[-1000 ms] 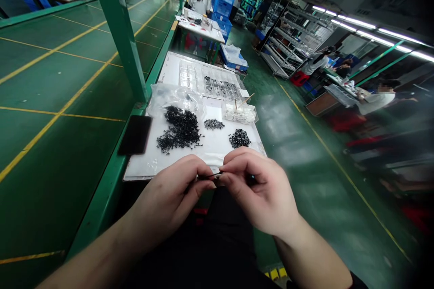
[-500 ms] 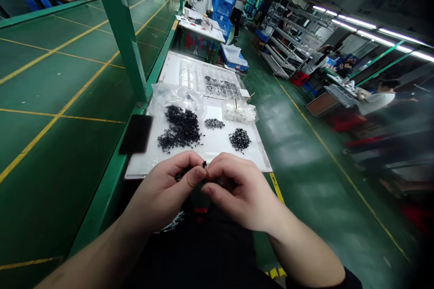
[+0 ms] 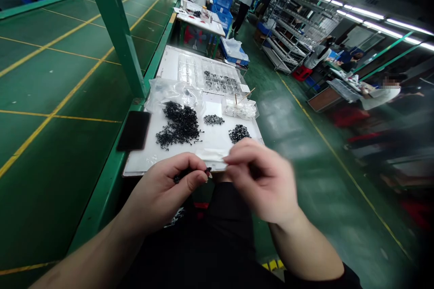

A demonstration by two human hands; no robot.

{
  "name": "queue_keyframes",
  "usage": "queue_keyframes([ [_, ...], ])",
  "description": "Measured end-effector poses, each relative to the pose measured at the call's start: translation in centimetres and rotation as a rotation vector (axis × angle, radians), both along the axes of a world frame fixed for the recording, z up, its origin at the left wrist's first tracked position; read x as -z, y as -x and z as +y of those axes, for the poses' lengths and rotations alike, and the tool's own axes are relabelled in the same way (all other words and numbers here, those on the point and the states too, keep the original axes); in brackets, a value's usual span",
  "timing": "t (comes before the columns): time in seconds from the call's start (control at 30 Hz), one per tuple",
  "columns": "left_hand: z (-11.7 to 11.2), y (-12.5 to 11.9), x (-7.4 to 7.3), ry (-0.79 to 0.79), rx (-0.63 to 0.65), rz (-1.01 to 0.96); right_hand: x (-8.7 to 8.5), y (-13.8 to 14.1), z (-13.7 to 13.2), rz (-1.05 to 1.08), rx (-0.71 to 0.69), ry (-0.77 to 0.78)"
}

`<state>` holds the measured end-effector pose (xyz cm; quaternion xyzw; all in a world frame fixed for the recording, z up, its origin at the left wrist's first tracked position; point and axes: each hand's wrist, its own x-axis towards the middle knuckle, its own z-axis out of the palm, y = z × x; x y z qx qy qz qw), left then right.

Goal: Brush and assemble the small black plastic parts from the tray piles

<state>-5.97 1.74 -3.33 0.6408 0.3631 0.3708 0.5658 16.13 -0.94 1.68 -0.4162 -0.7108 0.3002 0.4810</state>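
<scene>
My left hand (image 3: 174, 185) is closed around small black parts (image 3: 208, 171), one of which pokes out between thumb and forefinger. To its right, my right hand (image 3: 262, 176) is raised, thumb and forefinger pinched together; whatever lies between these fingertips is too small and blurred to name. Beyond the hands on the white board lie a large heap of black parts (image 3: 181, 124), a small pile of grey-black pieces (image 3: 214, 119) and a round pile of black pieces (image 3: 239, 132). A white strip (image 3: 212, 154) lies at the board's near side.
A dark phone-like slab (image 3: 134, 130) rests on the green ledge at left. A clear plastic bag (image 3: 169, 90), a clear box of white pieces with sticks (image 3: 240, 109) and divided trays (image 3: 220, 79) stand farther back. The green post (image 3: 115, 31) rises at left. Co-workers are in the background.
My right hand has moved away from the left, rightward and slightly up, uncovering the white strip. My left hand keeps its hold on the black parts. The view has shifted slightly.
</scene>
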Motion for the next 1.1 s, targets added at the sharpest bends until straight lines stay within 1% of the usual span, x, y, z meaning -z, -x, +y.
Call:
queue_keyframes([
  [0.07, 0.0, 0.0, 0.1, -0.011, -0.031, 0.014, -0.9, -0.8, -0.4, 0.362, 0.061, -0.035],
  [0.13, 0.0, -0.1, 0.1, -0.027, -0.043, 0.018, -2.0, -1.6, -0.7, 0.748, 0.055, -0.038],
  [0.17, 0.0, -0.2, 0.2, -0.037, -0.04, 0.022, -2.5, -1.9, -0.8, 0.885, 0.038, -0.048],
  [0.2, 0.0, -0.2, 0.2, -0.047, -0.034, 0.026, -2.8, -2.2, -0.8, 0.979, 0.027, -0.064],
  [0.27, 0.0, -0.3, 0.2, -0.057, -0.026, 0.03, -3.0, -2.3, -0.7, 1.086, 0.008, -0.088],
  [0.37, -0.1, -0.3, 0.1, -0.059, -0.02, 0.027, -2.6, -2.0, -0.4, 1.185, -0.035, -0.074],
  [0.47, -0.1, -0.3, -0.1, -0.054, -0.019, 0.031, -2.2, -1.7, -0.1, 1.197, -0.074, -0.066],
  [0.6, -0.1, -0.3, -0.1, -0.066, -0.014, 0.039, -2.1, -1.8, 0.0, 1.178, -0.133, -0.076],
  [0.77, 0.0, -0.3, 0.0, -0.096, -0.024, 0.048, -1.9, -1.9, 0.0, 1.18, -0.16, -0.089],
  [0.9, 0.0, -0.2, 0.0, -0.111, -0.034, 0.057, -2.3, -3.0, -0.1, 1.189, -0.166, -0.136],
  [0.97, -0.1, -0.1, 0.2, -0.115, -0.04, 0.067, -2.8, -3.9, 0.4, 1.137, -0.163, -0.194],
  [1.03, -0.1, 0.0, 0.4, -0.118, -0.053, 0.078, -2.9, -5.0, 1.8, 0.991, -0.111, -0.285],
  [1.07, -0.1, 0.1, 0.5, -0.117, -0.059, 0.086, -2.7, -5.4, 2.8, 0.872, -0.024, -0.342],
  [1.1, 0.0, 0.1, 0.6, -0.115, -0.062, 0.093, -2.2, -5.7, 4.1, 0.694, 0.107, -0.366],
])
